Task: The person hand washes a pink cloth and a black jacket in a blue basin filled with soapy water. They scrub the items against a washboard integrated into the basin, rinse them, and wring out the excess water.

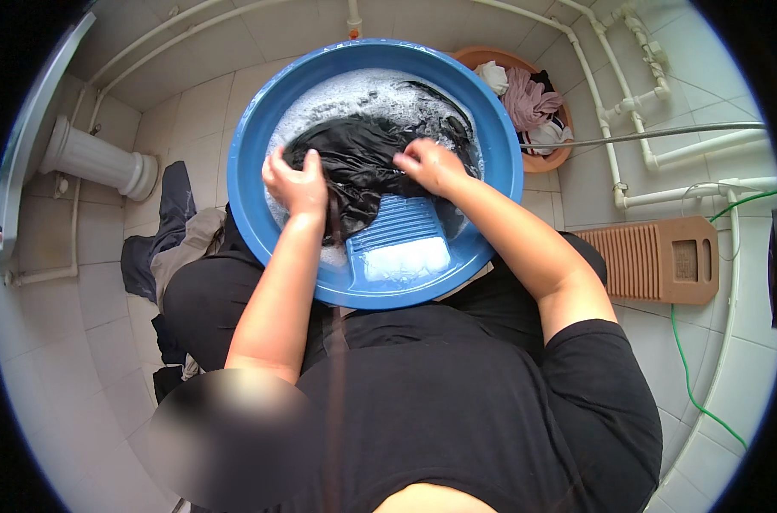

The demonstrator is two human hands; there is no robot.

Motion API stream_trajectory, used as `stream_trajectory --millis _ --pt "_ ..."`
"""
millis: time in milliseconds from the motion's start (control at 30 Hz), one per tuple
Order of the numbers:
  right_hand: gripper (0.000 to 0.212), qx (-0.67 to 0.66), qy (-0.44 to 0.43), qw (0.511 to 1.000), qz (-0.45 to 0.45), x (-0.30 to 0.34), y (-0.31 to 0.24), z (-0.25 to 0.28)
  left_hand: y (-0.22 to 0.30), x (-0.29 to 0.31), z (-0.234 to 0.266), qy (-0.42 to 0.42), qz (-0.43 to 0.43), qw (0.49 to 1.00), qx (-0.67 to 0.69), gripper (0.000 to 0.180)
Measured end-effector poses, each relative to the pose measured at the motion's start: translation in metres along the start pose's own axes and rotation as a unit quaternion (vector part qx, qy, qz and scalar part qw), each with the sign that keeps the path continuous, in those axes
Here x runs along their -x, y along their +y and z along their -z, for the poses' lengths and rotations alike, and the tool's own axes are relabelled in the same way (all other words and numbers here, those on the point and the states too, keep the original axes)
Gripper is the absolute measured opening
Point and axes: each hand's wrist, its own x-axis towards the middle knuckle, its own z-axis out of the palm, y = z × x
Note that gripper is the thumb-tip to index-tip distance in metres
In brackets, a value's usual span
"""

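A wet black garment [363,145] lies bunched in the blue basin [248,214], partly in white suds [328,107]. Its lower part drapes over the basin's built-in ribbed washboard [401,229]. At the garment's left edge, my left hand [298,184] is curled, with thumb and fingers around the cloth. My right hand [435,167] grips the garment's right side with bent fingers; the fingertips are partly hidden against the fabric. Both forearms reach over the near rim.
Behind the basin on the right stands an orange tub [561,158] of clothes. A brown washboard [636,256] lies to my right, near a green hose [683,359]. Dark and beige clothes [179,231] lie on the left floor, by a white pedestal [102,158]. White pipes [606,145] line the walls.
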Motion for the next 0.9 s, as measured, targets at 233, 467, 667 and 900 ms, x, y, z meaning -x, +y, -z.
stream_trajectory --millis 233,467,667,900 --pt "0.074 0.066 -0.052 0.984 -0.160 -0.011 0.038 -0.014 0.044 0.039 0.022 -0.515 0.286 0.715 0.377 0.024" --pt "0.055 0.088 -0.263 0.959 -0.066 -0.007 0.054 0.019 0.016 0.024 0.008 -0.401 0.422 0.744 0.328 0.034" --pt "0.042 -0.195 0.188 0.963 -0.008 0.014 -0.011 -0.029 0.031 0.032 0.012 -0.459 0.530 0.591 0.399 0.037" --pt "0.030 -0.064 0.132 0.924 0.352 0.076 -0.110 -0.024 0.006 0.016 -0.006 -0.460 0.512 0.401 0.605 0.044"
